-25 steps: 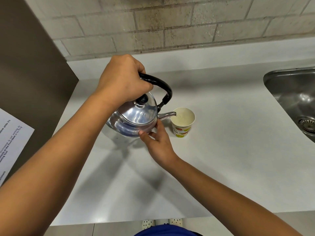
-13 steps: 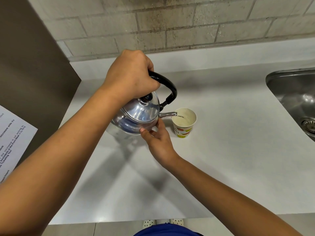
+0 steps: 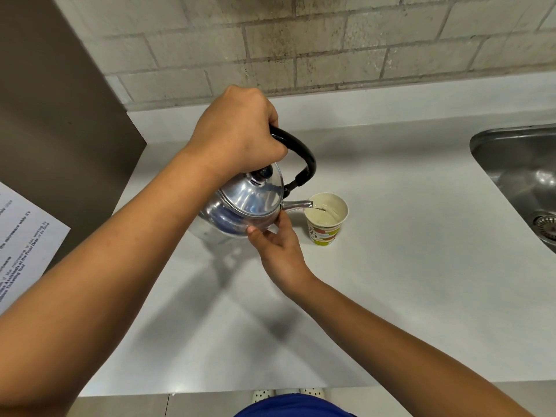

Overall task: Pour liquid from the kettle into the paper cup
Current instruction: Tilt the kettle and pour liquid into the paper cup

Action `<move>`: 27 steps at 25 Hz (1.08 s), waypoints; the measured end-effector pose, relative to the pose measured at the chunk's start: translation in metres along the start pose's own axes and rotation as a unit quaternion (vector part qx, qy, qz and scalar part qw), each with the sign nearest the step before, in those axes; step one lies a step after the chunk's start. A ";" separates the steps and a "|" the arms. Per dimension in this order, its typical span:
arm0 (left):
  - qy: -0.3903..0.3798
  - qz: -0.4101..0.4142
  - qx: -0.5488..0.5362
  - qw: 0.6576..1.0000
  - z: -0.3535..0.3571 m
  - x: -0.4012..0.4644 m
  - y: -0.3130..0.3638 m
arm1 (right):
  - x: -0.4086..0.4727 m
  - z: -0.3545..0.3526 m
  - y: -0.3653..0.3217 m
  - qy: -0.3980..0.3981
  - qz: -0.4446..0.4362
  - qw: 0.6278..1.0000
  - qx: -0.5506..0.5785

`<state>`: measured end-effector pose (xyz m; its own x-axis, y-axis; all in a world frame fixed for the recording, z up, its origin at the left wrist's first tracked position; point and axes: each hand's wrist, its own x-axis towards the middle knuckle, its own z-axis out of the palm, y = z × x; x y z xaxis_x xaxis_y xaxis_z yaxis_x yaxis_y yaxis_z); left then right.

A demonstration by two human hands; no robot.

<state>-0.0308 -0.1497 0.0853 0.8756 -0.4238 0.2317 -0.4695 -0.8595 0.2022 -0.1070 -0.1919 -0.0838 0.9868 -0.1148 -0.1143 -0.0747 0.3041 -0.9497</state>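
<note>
Steel kettle looks heavy: left hand fists its handle, right hand fingertips brace the body; flimsy paper cup could tip

The kettle is shiny silver with a black handle and a dark lid knob. The paper cup is cream inside, banded orange, brown and green outside. White counter, grey steel sink, beige brick wall.

Sink cut off right; paper sheet cropped left.
</note>
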 end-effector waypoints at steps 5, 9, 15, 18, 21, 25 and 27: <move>0.002 0.010 0.009 1.000 0.000 0.001 -0.001 | 0.000 0.002 0.000 -0.002 -0.001 1.000 0.001; -0.003 0.009 0.009 1.000 -0.001 0.001 0.001 | 0.001 0.001 0.001 -0.001 -0.001 1.000 -0.006; -0.002 0.010 0.010 1.000 -0.001 0.004 0.002 | 0.002 0.001 -0.002 0.003 -0.005 1.000 -0.008; -0.003 0.011 0.010 1.000 -0.001 0.005 0.002 | 0.002 0.000 -0.003 0.001 -0.007 1.000 -0.006; -0.003 0.012 0.010 1.000 0.000 0.005 0.003 | 0.002 0.000 -0.003 -0.001 -0.008 1.000 0.002; -0.001 0.017 0.013 1.000 -0.001 0.005 0.003 | 0.002 0.001 -0.003 -0.005 -0.012 1.000 0.010; -0.004 0.019 0.013 1.000 -0.002 0.005 0.004 | 0.003 0.001 -0.003 -0.007 -0.015 1.000 0.014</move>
<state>-0.0288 -0.1544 0.0889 0.8582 -0.4585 0.2308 -0.4992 -0.8500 0.1679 -0.1035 -0.1920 -0.0808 0.9905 -0.1111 -0.0816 -0.0412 0.3264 -0.9443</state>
